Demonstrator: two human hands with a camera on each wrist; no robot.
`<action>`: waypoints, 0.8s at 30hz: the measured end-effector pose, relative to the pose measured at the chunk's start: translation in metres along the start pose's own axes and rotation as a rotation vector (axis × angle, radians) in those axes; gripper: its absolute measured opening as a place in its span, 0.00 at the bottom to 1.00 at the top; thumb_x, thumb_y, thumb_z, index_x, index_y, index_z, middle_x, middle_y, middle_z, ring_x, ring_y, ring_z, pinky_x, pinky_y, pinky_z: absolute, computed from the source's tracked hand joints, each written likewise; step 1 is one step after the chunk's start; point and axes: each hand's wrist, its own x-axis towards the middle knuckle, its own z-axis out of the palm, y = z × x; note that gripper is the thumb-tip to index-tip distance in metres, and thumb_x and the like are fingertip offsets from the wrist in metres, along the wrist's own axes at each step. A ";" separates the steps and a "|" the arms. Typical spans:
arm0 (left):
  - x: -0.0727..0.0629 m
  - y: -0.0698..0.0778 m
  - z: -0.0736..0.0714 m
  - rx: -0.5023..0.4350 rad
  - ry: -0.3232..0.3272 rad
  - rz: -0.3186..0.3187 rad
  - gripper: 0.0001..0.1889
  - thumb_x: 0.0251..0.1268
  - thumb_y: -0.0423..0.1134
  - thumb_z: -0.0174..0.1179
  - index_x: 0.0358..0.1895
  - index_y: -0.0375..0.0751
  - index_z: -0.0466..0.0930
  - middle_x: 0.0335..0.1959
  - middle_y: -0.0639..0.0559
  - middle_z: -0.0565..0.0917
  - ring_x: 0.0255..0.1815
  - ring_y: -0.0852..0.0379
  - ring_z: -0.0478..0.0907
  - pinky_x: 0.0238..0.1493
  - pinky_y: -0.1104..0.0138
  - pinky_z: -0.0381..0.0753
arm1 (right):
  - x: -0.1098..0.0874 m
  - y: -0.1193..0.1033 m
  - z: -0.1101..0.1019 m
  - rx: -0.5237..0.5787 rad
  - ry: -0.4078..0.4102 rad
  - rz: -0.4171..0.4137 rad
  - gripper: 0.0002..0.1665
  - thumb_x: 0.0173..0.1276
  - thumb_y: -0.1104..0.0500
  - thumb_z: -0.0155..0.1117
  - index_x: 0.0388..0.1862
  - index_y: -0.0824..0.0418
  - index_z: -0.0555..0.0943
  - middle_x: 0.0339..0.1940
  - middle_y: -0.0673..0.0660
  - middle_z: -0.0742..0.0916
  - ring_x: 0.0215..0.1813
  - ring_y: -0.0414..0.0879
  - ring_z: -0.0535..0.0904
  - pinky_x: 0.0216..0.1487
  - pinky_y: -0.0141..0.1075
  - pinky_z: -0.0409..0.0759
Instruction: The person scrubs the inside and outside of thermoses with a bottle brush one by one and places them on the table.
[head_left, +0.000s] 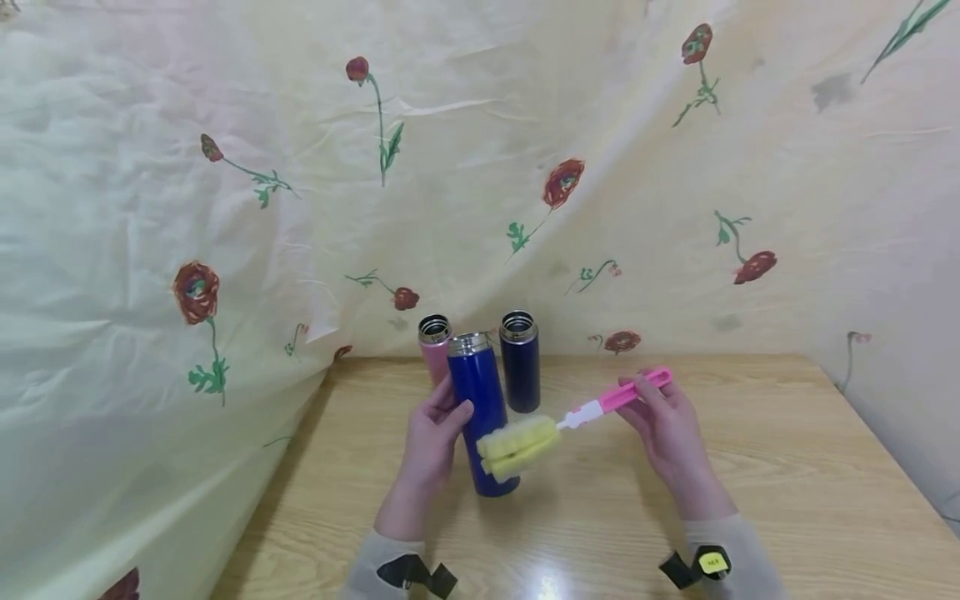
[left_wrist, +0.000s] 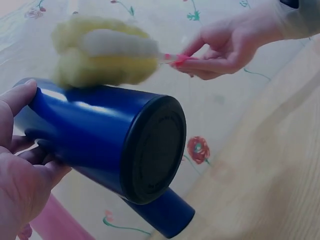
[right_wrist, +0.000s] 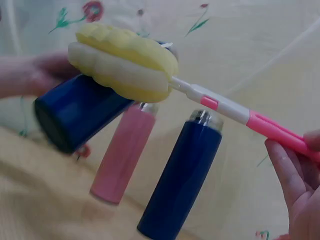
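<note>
My left hand point(head_left: 431, 433) grips a tall bright blue bottle point(head_left: 477, 392) by its side, with the thumb across the front; its steel mouth is uncovered and it leans slightly. Between thumb and fingers, my right hand point(head_left: 667, 425) pinches the pink handle of a bottle brush point(head_left: 626, 395). The yellow and white sponge head point(right_wrist: 125, 65) overlaps the blue bottle's lower front in the head view. In the left wrist view the sponge sits right along the bottle's side, and the black base point(left_wrist: 155, 150) faces that camera.
Behind the held bottle stand a pink bottle point(right_wrist: 124, 155) and a dark blue bottle point(right_wrist: 182, 180), both with uncovered steel mouths. They are near the back of the wooden table point(head_left: 787, 467). A flowered cloth point(head_left: 465, 167) hangs behind and along the left side.
</note>
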 end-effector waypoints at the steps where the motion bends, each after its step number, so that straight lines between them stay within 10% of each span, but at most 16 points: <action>1: 0.002 0.001 0.000 0.000 0.007 0.004 0.35 0.72 0.25 0.61 0.81 0.29 0.63 0.73 0.31 0.76 0.68 0.50 0.82 0.69 0.57 0.80 | 0.000 0.001 -0.003 -0.025 -0.010 -0.010 0.07 0.85 0.59 0.59 0.56 0.59 0.74 0.48 0.52 0.89 0.51 0.42 0.89 0.58 0.35 0.86; 10: 0.021 0.009 0.002 -0.002 0.031 0.036 0.34 0.73 0.25 0.62 0.81 0.30 0.64 0.75 0.33 0.75 0.71 0.50 0.79 0.70 0.59 0.79 | -0.016 0.009 -0.030 -0.147 -0.102 -0.023 0.04 0.87 0.62 0.55 0.53 0.55 0.77 0.46 0.52 0.92 0.49 0.44 0.91 0.53 0.38 0.89; 24: 0.025 0.009 0.005 -0.041 0.070 0.037 0.34 0.74 0.24 0.61 0.81 0.30 0.64 0.76 0.34 0.73 0.69 0.46 0.80 0.66 0.56 0.83 | -0.040 0.042 -0.029 0.041 -0.171 -0.054 0.09 0.87 0.67 0.49 0.50 0.59 0.78 0.49 0.57 0.91 0.55 0.47 0.90 0.58 0.40 0.86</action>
